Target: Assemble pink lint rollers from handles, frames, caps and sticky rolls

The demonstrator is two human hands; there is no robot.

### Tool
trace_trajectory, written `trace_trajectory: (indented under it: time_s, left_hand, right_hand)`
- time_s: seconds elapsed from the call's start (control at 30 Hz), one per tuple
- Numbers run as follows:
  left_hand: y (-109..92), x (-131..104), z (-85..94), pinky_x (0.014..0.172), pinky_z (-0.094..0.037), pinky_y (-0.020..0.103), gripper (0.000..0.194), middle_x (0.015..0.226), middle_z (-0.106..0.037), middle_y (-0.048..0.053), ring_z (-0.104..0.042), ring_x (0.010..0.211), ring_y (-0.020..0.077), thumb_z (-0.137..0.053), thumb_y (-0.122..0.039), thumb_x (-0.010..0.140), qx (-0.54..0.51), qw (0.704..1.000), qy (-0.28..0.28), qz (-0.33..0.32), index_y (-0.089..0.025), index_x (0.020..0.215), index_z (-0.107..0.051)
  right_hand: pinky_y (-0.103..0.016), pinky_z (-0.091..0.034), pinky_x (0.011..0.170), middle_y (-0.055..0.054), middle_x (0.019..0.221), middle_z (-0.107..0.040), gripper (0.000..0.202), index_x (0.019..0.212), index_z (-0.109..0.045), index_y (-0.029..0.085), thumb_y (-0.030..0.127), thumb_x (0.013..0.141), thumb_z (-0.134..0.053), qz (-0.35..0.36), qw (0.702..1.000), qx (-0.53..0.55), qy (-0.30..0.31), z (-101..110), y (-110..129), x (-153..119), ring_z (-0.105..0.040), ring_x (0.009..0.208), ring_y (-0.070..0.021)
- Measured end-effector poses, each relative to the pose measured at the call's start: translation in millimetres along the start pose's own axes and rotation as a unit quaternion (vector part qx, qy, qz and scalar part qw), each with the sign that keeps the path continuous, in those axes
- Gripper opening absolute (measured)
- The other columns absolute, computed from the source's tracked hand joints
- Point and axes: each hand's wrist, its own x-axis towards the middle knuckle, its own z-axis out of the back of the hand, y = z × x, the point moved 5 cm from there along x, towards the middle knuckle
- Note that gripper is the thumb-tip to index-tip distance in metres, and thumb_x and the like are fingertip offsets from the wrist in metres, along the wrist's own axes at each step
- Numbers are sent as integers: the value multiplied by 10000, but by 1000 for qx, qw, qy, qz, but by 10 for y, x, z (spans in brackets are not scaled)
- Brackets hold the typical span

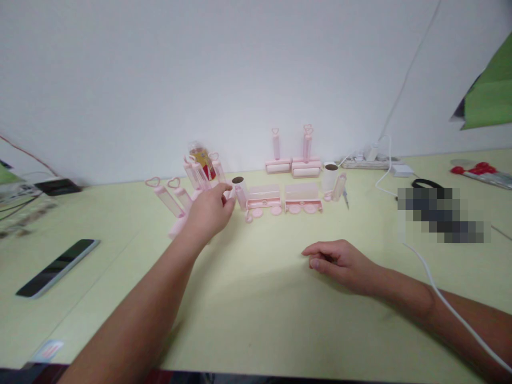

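Observation:
My left hand (212, 208) reaches in among pink parts at the left, thumb and index finger apart, with no held thing visible. Close to it stand pink handles with heart-shaped loops (170, 200), a roll with a brown core (239, 186) and another pink handle (241, 198). My right hand (338, 262) is loosely curled above the table, its index finger stretched out and nothing visible in it. Between the hands and the wall lie two pink roller housings, one on the left (264, 203) and one on the right (303, 205), with small pink discs (295, 209) in front.
Two pink lint rollers (278, 166) (306, 169) stand against the wall. Another roll (330, 178) and a thin pen-like tool (346, 200) are at the right. A phone (58, 268) lies left. A power strip (370, 161), white cable (430, 280) and red-handled scissors (482, 169) are right.

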Motion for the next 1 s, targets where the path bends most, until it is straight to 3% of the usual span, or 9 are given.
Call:
trace_trajectory:
  time_s: [0.17, 0.27, 0.4, 0.57, 0.73, 0.87, 1.0]
  left_hand:
    - [-23, 230, -135, 744, -457, 319, 430, 957, -722, 73, -648, 816, 237, -494, -291, 858, 5, 1000, -5, -15, -209, 1259, -624]
    - [-207, 263, -141, 835, -468, 334, 425, 1009, -717, 78, -644, 877, 234, -486, -265, 865, -16, 999, -18, -41, -196, 1257, -634]
    - [-670, 248, -241, 882, -469, 349, 375, 1054, -700, 90, -633, 910, 231, -498, -276, 879, -61, 992, 16, -106, -195, 1202, -669]
    - [-1414, 193, -552, 879, -467, 353, 369, 1071, -684, 108, -628, 936, 235, -507, -243, 876, -104, 968, 83, -212, -202, 1207, -664]
    - [-2037, 381, -803, 814, -484, 377, 464, 1103, -674, 102, -634, 984, 274, -467, -224, 896, -89, 955, 65, -274, -256, 1354, -538]
    - [-2306, 647, -950, 761, -488, 348, 504, 1123, -651, 98, -646, 969, 261, -443, -237, 925, -65, 959, 48, -272, -286, 1426, -433]
    - [-2416, 788, -1062, 749, -486, 347, 390, 1083, -641, 96, -648, 951, 262, -461, -268, 927, -71, 959, 48, -271, -266, 1310, -536]
  right_hand:
    - [-251, -384, 573, -8, 708, -578, 387, 1094, -684, 159, 475, 931, -532, 2, 1000, 0, 4, -3, -8, 2, -458, 603, -125]
    - [-245, -368, 560, -3, 700, -565, 374, 1090, -686, 158, 461, 932, -534, 5, 1000, -1, 4, -5, -6, 9, -443, 593, -118]
    - [-240, -350, 546, 7, 680, -544, 364, 1073, -683, 151, 454, 930, -540, 4, 1000, 16, 6, -17, -7, 18, -435, 582, -113]
    - [-238, -346, 544, 16, 659, -525, 347, 1070, -678, 142, 429, 931, -540, 5, 1000, 27, 8, -26, -16, 25, -428, 575, -110]
    - [-238, -360, 556, 9, 668, -538, 317, 1058, -685, 132, 384, 925, -548, 6, 1000, 27, -3, -18, -53, 38, -441, 585, -112]
    - [-241, -367, 561, -1, 688, -566, 296, 1064, -690, 137, 358, 919, -556, 8, 999, 31, -13, -15, -92, 52, -451, 587, -112]
    - [-243, -370, 553, -17, 720, -602, 289, 1058, -696, 150, 361, 911, -565, 1, 999, 28, -19, 3, -101, 67, -461, 594, -118]
